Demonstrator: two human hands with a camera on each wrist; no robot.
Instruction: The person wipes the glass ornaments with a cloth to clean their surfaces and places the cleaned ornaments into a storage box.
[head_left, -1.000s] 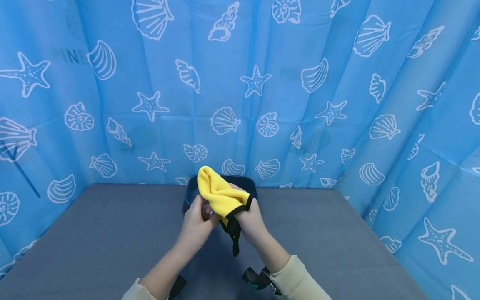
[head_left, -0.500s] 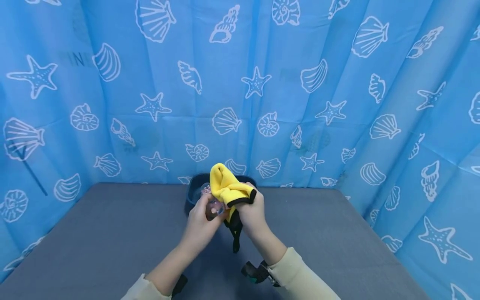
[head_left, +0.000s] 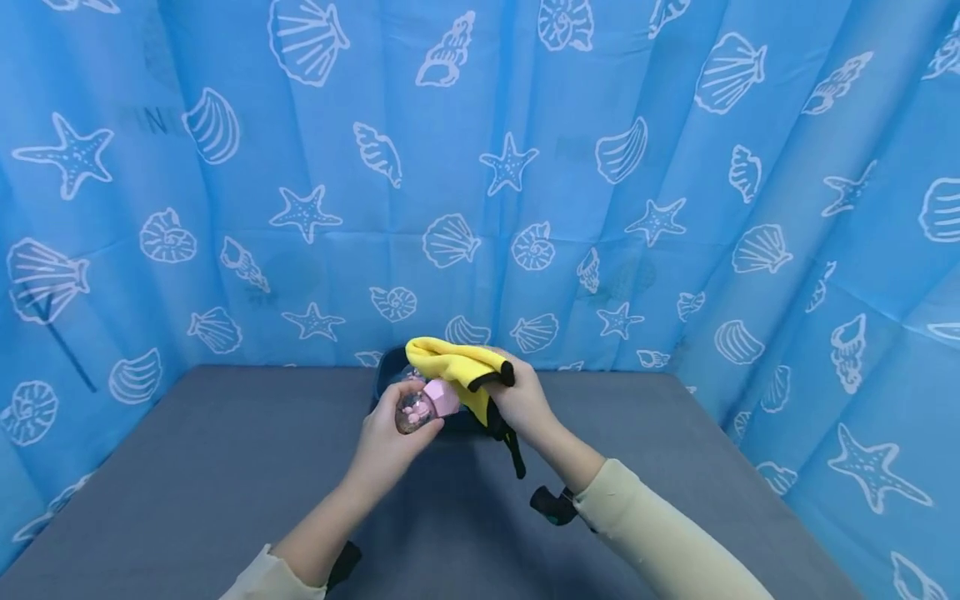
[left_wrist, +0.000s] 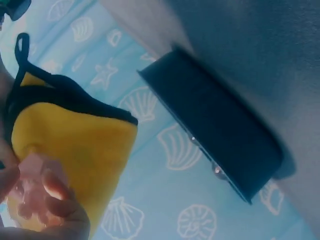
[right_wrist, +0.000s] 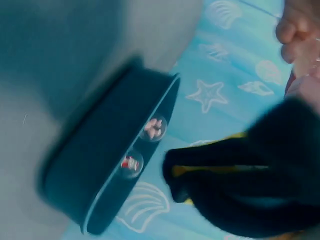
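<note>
My left hand (head_left: 384,440) grips a small snow globe (head_left: 417,410) by its clear dome, thumb on the near side and fingers on the far side. Pink shapes show inside the dome, and its faceted pink base (head_left: 442,397) points right toward the cloth. My right hand (head_left: 522,398) holds a folded yellow cloth (head_left: 450,361) with black edging and a hanging black loop. In the left wrist view, the cloth (left_wrist: 75,135) spreads behind the pink base (left_wrist: 42,167). Dark cloth edging (right_wrist: 235,175) covers much of the right wrist view.
A dark blue bin (head_left: 384,375) stands at the back of the grey table (head_left: 262,467), below and behind the hands. Inside it, a globe with pink shapes (right_wrist: 154,129) and another with a red and white figure (right_wrist: 131,164) show. A blue shell-patterned curtain (head_left: 420,167) hangs behind.
The right hand has drawn the cloth off the globe and shifted right, uncovering the pink base. The left hand still holds the globe, which now shows more fully.
</note>
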